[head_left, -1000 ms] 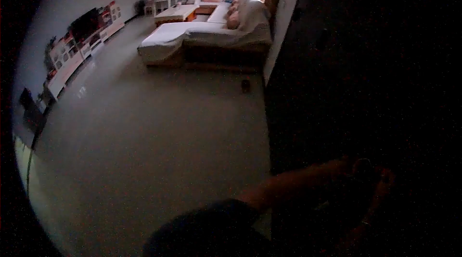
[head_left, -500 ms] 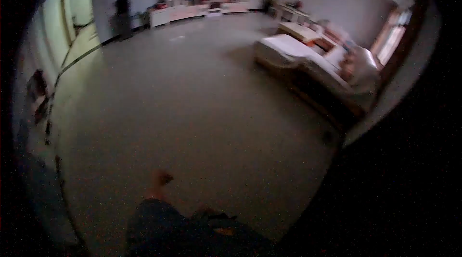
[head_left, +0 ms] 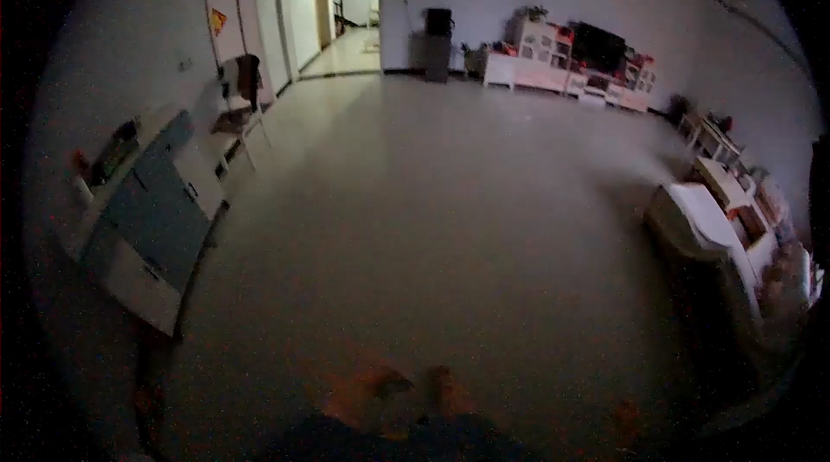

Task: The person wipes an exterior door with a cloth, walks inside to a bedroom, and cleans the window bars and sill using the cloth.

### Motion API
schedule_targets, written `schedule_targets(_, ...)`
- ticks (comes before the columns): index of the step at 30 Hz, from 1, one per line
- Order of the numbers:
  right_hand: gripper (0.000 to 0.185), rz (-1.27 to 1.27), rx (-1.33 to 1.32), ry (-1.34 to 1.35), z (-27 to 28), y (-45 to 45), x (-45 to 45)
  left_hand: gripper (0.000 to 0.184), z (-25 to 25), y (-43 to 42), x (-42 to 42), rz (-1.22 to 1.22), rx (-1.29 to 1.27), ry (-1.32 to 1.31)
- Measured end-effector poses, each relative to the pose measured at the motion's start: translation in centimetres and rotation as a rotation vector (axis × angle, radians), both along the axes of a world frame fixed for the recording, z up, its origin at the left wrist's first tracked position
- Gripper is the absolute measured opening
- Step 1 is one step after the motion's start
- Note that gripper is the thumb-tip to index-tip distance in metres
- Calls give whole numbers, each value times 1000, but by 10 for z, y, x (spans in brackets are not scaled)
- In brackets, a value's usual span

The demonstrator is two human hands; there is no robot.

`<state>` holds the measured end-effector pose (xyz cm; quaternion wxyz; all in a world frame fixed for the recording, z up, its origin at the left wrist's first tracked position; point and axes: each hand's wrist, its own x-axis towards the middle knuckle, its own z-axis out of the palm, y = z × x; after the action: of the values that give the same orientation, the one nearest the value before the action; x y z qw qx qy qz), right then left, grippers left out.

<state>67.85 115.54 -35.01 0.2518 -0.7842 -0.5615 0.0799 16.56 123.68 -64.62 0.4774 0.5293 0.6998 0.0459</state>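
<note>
The picture is dark and blurred along its lower edge. A faint reddish shape low on the right seems to be my right hand (head_left: 627, 420), over the floor (head_left: 415, 246). Low on the left, another dim reddish patch may be my left hand (head_left: 149, 401), below the cabinet's near end. The fingers of both are too dark to make out, and no held object shows. Between them are my bare lower legs (head_left: 350, 393) and feet, under dark clothing (head_left: 389, 445).
On the left stand a grey-and-white cabinet (head_left: 164, 194) and a chair (head_left: 242, 103). A lit doorway (head_left: 346, 38) opens at the back. A dark speaker-like box (head_left: 438, 51), white TV unit (head_left: 536, 73) and television (head_left: 598, 49) line the far wall. A covered sofa (head_left: 700, 220) stands right.
My view has swung to the left: the TV unit and sofa now sit farther right, and the cabinet, chair and doorway have come more fully into view. My legs have shifted in the picture.
</note>
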Motion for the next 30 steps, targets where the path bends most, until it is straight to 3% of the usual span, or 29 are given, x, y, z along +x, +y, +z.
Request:
schedule_targets(7, 25, 355, -100, 65, -62, 255, -84, 45, -39, 92, -64, 221, -43, -52)
schedule_targets(11, 24, 540, -155, 92, -92, 383, -166, 43, -67, 90, -143, 361, -150, 15)
schedule_targets(12, 24, 604, -195, 119, -84, 430, -157, 43, -44, 88, -132, 396, -219, 36)
schedule_targets(16, 23, 908, -315, 212, -120, 557, -271, 41, -45, 88, -168, 504, -350, 48)
schedule_targets(17, 23, 1034, -352, 187, -131, 577, -308, 41, -45, 90, -175, 539, -371, 43)
schedule_targets(18, 27, 1510, -133, -313, -180, 611, -345, 40, -49, 105, -185, 562, -383, 30)
schedule_targets(20, 26, 1437, -604, 60, -128, 597, -458, 39, -60, 131, -220, 597, -390, 18)
schedule_targets(24, 22, 1564, -783, 165, -183, 634, -535, 38, -50, 208, -279, 600, -401, 17)
schedule_targets(27, 19, 1318, -1009, 147, -243, 702, -527, 36, -59, 260, -330, 536, -377, 20)
schedule_targets(30, 18, 888, -1185, 270, -311, 780, -487, 35, -74, 358, -385, 449, -232, 21)
